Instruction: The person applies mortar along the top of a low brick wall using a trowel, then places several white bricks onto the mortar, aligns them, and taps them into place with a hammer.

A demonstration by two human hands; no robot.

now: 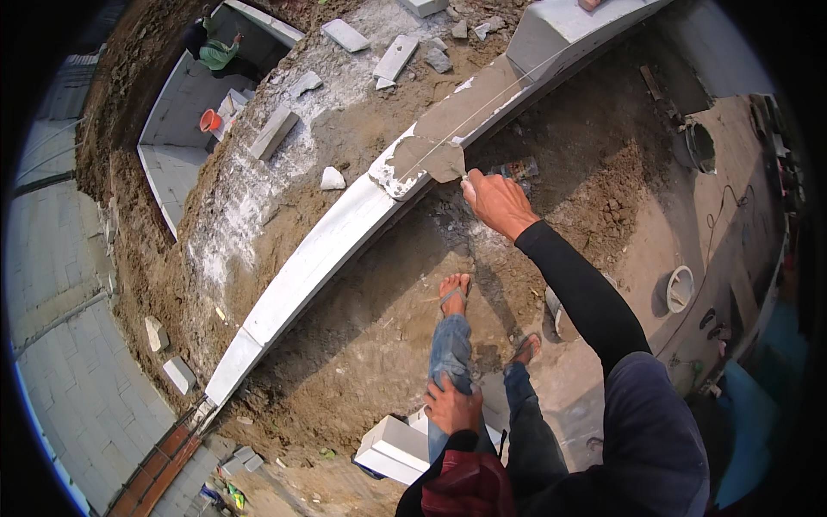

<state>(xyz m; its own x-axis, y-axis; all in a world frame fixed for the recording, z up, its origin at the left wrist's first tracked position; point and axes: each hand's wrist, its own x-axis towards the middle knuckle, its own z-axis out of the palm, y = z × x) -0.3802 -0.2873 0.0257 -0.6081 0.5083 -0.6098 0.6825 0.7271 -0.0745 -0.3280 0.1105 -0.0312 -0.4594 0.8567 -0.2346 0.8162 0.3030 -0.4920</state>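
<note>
My right hand (pixel 500 203) grips a trowel (pixel 444 162) by its handle. The trowel's grey blade lies at the top of a low wall of white blocks (pixel 301 280), where the bare block meets a stretch of grey mortar (pixel 469 99). Ragged mortar edges and white patches show around the blade. A thin string (pixel 482 121) runs along the wall top past the trowel. My left hand (pixel 452 405) rests on my jeans at the left knee, fingers spread, holding nothing. Farther along, a taller white block (pixel 560 34) stands on the wall.
Loose white blocks (pixel 396 59) and broken pieces lie on the soil beyond the wall. Beside my left leg are more blocks (pixel 392 448). A white bucket (pixel 680 289) stands at right. In a walled pit, another person (pixel 215 53) works near an orange bucket (pixel 209 121).
</note>
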